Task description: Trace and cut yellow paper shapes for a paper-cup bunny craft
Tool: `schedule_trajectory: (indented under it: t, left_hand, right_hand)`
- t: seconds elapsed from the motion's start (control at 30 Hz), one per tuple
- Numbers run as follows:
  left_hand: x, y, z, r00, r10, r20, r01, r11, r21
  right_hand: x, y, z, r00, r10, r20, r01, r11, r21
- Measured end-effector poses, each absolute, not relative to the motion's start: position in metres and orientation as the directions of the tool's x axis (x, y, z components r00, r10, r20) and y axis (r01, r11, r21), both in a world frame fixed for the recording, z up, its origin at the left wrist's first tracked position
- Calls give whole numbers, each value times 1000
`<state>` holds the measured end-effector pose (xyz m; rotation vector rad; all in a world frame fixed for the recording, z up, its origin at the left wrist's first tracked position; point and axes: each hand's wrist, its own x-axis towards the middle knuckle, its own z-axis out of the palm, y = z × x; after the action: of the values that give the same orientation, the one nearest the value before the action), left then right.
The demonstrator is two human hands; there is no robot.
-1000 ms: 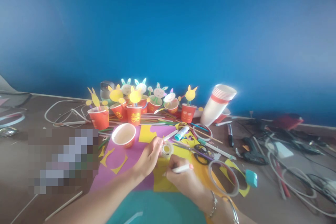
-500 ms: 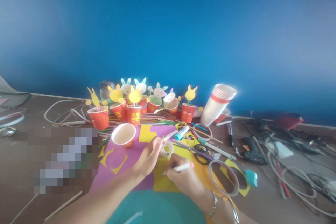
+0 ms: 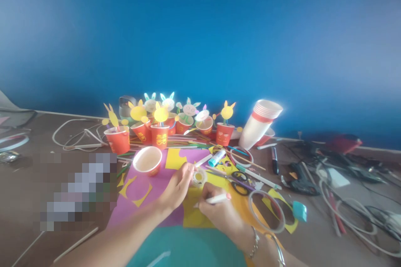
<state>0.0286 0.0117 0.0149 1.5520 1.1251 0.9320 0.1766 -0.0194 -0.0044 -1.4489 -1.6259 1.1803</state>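
Observation:
My left hand [image 3: 177, 187] rests on yellow paper [image 3: 196, 215], its fingers pinched on a small roll of clear tape [image 3: 199, 176] that it holds down on the sheet. My right hand [image 3: 219, 212] is closed around a white pen with a pink end [image 3: 216, 199]; the pen's tip points left at the yellow paper beside the roll. A purple sheet [image 3: 147, 194] with yellow scraps lies under and left of my left hand. An empty red paper cup [image 3: 147, 161] stands just beyond it.
Several red cups with paper bunny heads [image 3: 161, 127] line the back by the blue wall. A stack of paper cups [image 3: 261, 123] leans at the right. Scissors [image 3: 239, 183], a glue stick [image 3: 216, 158], a large tape ring [image 3: 266, 210], sticks and cables [image 3: 344, 200] lie around.

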Motion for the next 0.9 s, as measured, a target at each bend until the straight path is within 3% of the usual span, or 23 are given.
schedule_trajectory:
  t: [0.9]
  left_hand:
    - [29, 12, 13, 272, 961, 51, 222, -114, 968]
  right_hand:
    - [176, -19, -5, -205, 974, -100, 378, -16, -926]
